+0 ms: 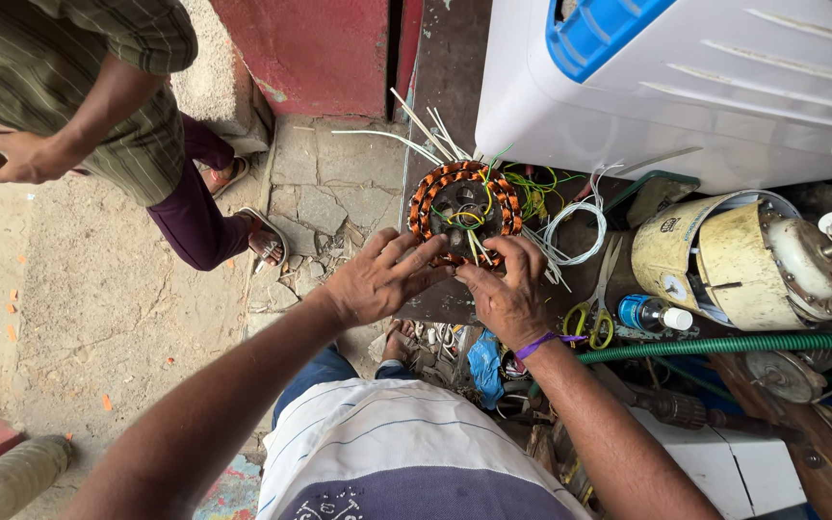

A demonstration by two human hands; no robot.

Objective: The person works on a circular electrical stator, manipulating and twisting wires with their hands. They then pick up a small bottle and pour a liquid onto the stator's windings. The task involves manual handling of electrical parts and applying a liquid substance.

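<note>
Seen from above, a person's two hands meet at the near edge of a round stator [464,207] wound with copper coils, lying on a dark desk [440,87]. The left hand [377,279] lies with fingers [414,252] spread over the coil's lower rim. The right hand [507,294], a purple band at its wrist, pinches the windings beside it. Yellow, green and white wires [570,226] sprout from the stator. To the right lie yellow-handled scissors [597,303], a small bottle [652,315], a cream motor housing [734,260] and a green hose [724,344]. A white and blue cooler [686,87] stands behind. Another person [98,96] stands at upper left.
</note>
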